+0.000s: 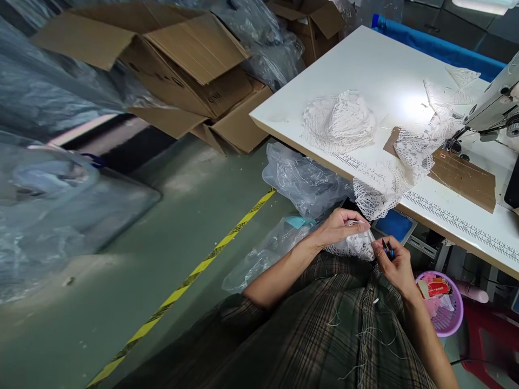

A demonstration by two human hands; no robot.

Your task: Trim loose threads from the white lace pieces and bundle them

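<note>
Over my lap, my left hand (339, 229) pinches a piece of white lace (352, 247) between thumb and fingers. My right hand (396, 266) holds small thread snips (388, 248) with blue handles, their dark tips pointing up. The thumb and forefinger of that hand also touch the lace's right edge. Part of the lace is hidden behind my left hand. Just above my hands, a strip of white lace (381, 189) hangs over the table edge. It runs back across the table to the sewing machine (492, 102).
A heap of white lace pieces (340, 120) lies on the white table (292, 108). Brown cardboard (466, 178) sits by the machine's needle area. Below right stands a purple basket (457, 319) with scraps. Open cartons (194, 81) and plastic bags (304, 178) are at left and under the table.
</note>
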